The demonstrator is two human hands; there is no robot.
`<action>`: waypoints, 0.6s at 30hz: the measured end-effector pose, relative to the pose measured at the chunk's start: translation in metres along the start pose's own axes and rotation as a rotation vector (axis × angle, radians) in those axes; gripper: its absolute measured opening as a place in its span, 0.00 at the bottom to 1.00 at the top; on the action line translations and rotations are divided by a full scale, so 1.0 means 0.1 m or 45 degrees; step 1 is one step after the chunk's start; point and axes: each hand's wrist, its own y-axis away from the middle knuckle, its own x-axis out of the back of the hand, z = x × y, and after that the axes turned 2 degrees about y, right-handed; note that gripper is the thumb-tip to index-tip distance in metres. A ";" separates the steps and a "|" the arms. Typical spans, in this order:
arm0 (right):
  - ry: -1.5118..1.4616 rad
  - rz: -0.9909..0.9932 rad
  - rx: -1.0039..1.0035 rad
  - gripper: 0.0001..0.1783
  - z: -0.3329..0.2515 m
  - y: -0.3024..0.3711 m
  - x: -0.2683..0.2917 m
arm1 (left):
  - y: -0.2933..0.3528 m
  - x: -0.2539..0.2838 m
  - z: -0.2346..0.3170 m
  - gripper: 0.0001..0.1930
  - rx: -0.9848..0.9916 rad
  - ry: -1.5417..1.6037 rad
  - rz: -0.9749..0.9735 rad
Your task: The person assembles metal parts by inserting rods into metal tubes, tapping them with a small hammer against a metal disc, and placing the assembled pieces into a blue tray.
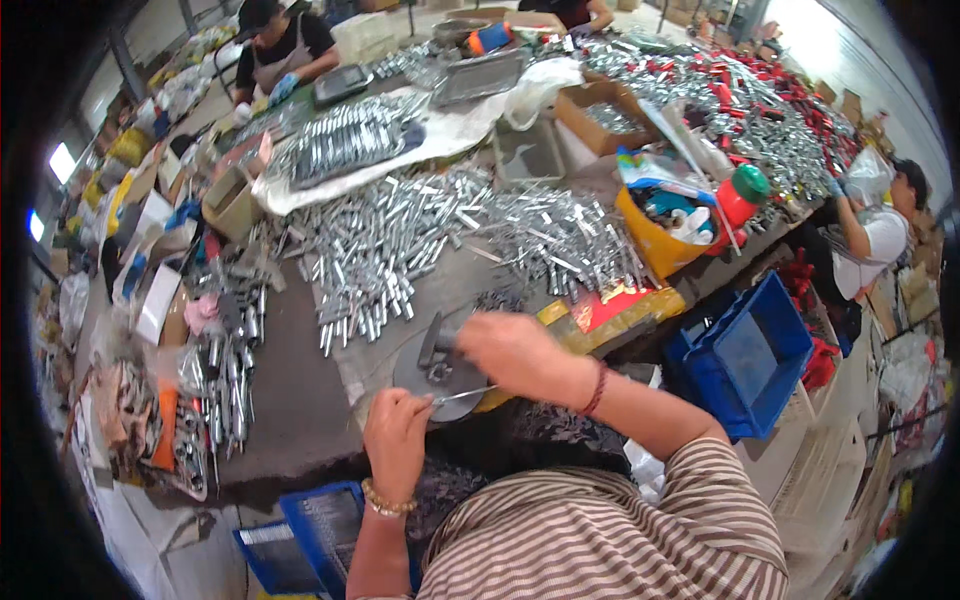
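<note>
My left hand (393,440) pinches the end of a thin metal rod (462,396) between thumb and fingers, low over a round dark grey plate (408,372) at the table's near edge. On this plate stands a small dark metal fixture (438,372) with an upright bar. My right hand (525,352), blurred by motion, is closed just right of the bar; a blurred grey thing shows at its fingertips, its kind unclear. Beyond the plate lie a large heap of silvery metal tubes (385,245) and a second heap of thinner metal pieces (565,235).
A yellow bucket (650,240) and a red bottle with green cap (740,195) stand to the right. Blue crates (755,350) sit beside the table. Sockets and tools (230,390) lie left. Farther back are trays (480,80), a cardboard box (600,110) and people working.
</note>
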 end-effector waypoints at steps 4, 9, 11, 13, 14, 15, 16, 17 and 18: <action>-0.155 0.023 0.108 0.14 -0.40 -0.07 -0.26 | 0.03 0.01 -0.03 0.06 0.049 0.059 -0.009; -0.335 0.107 -0.023 0.16 -0.54 -0.09 -0.41 | 0.05 -0.07 -0.15 0.05 0.026 0.078 0.025; -0.332 0.125 -0.047 0.16 -0.53 -0.05 -0.43 | 0.03 -0.06 -0.11 0.06 0.019 0.066 0.015; -0.326 0.136 -0.071 0.15 -0.53 0.00 -0.42 | 0.02 -0.04 -0.06 0.07 0.016 0.060 0.009; -0.282 0.137 -0.050 0.15 -0.54 0.03 -0.40 | 0.01 -0.02 -0.01 0.07 0.025 0.053 0.001; -0.237 0.139 -0.031 0.15 -0.54 0.04 -0.39 | 0.00 0.00 0.01 0.07 0.033 0.046 -0.008; -0.235 0.144 -0.034 0.15 -0.54 0.05 -0.39 | 0.00 -0.01 0.01 0.07 0.028 0.046 -0.012; -0.227 0.148 -0.019 0.14 -0.55 0.05 -0.39 | 0.00 -0.02 -0.01 0.08 0.022 0.059 -0.004; -0.218 0.154 -0.009 0.14 -0.55 0.07 -0.38 | 0.01 -0.03 -0.03 0.08 0.013 0.075 -0.001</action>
